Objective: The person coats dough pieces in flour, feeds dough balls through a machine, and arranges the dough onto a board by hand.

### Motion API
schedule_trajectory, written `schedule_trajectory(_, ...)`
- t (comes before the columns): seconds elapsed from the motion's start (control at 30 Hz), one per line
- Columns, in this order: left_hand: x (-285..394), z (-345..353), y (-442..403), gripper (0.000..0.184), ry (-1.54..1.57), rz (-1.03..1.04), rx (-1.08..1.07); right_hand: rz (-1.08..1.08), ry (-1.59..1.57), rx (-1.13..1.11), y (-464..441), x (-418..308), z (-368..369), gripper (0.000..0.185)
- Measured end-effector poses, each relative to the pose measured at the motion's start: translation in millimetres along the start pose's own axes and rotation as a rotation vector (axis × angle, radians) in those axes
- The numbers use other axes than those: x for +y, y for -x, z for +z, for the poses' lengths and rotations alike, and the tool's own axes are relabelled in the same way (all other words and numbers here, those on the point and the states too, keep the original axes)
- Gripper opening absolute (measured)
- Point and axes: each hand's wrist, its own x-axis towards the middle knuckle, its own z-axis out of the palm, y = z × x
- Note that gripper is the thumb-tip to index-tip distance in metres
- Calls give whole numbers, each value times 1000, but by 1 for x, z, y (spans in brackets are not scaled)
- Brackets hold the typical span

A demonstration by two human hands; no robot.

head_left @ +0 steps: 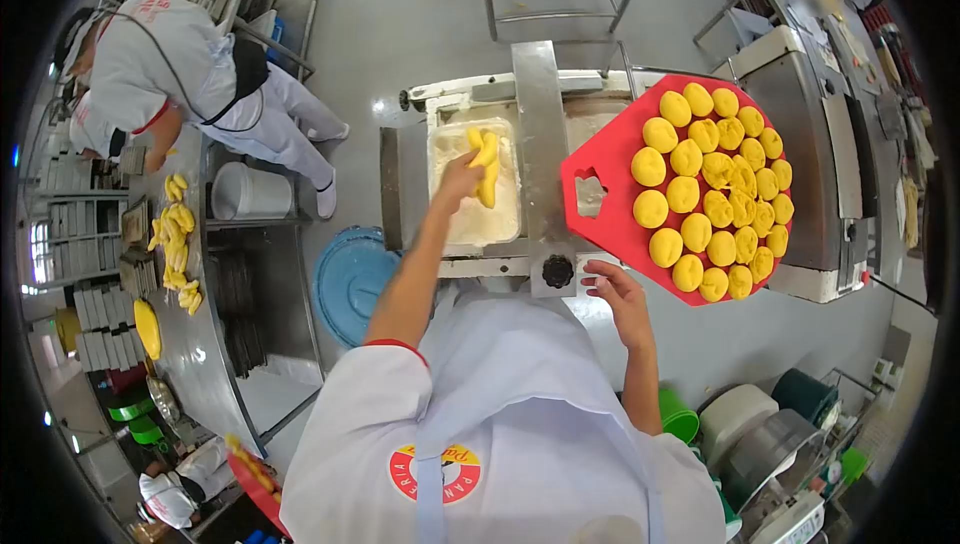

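My left hand [460, 182] is closed on long pieces of yellow dough [486, 166], over a white tub of flour [510, 226] set in the machine. My right hand [618, 296] is empty with its fingers apart, beside the black knob [558, 271] and just below the red board [580, 206]. Several round yellow dough balls [683, 194] sit in rows on that board; a few in its middle look creased or broken open.
A steel crossbar [540, 144] runs across the machine. At left, a blue round tub [350, 289] stands on the floor beside a steel table [215, 349] with yellow dough pieces [175, 239]. A co-worker [200, 59] bends over that table. Another machine [815, 164] is at right.
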Motion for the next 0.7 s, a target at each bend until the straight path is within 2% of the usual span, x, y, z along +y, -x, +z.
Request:
schedule_trajectory(0.07,-13,-42,2,48,849,-119,-205,-19,3,-1,1,8,-3,35)
schedule_trajectory(0.17,-2,-81,65,47,1156,9,-466,-22,-42,0,5,11,10,35)
schedule_trajectory(0.3,6,-88,93,51,1412,159,-640,14,-12,-60,-14,-3,53,36)
schedule_trajectory(0.43,23,-89,87,48,1313,166,-337,-41,81,-113,-21,-15,95,36)
schedule_trajectory(0.5,-11,-92,52,45,1337,117,-431,-49,117,-173,-11,-31,124,36)
schedule_trajectory(0.53,-14,-83,69,43,1346,65,-284,-38,104,-155,-10,-24,130,36)
schedule_trajectory(0.57,-45,-67,54,43,1355,101,-267,-27,90,-151,-4,-8,125,36)
schedule_trajectory(0.6,-43,-67,74,46,1322,76,-131,-12,50,-112,-7,8,124,36)
schedule_trajectory(0.63,-55,-64,83,49,1315,148,-122,-23,116,-105,-13,30,110,36)
schedule_trajectory(0.7,-86,-72,85,49,1524,164,-162,60,27,-119,-19,55,89,35)
